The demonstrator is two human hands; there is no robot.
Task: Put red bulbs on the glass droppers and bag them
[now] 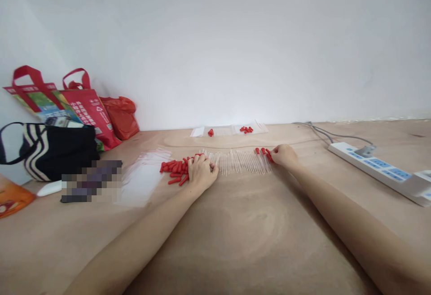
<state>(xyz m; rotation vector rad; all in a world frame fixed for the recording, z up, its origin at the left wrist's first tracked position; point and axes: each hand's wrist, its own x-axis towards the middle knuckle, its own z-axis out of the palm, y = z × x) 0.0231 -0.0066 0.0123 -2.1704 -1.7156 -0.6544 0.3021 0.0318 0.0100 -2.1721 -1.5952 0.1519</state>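
Sticks (235, 162) lie side by side in a row across the worktop (235, 223), each with its long axis running roughly away from me. At the row's right end, near the sticks' far tips, I see a few red pieces (257, 150). The outermost red piece (268, 153) lies just left of the right hand (284, 155), whose fingertips look pinched together on it; that makes the right hand nearer to this end. The left hand (203, 172) is at the row's other end, curled over the right side of a red pile (175, 167); whether it grips anything I cannot tell. Plastic bags (143, 180) hem in the pile's left, and the wall (256, 52) bounds the far edge. Room for moving, I judge, is widest between the forearms; the power strip (373, 164) stands well apart to the right.
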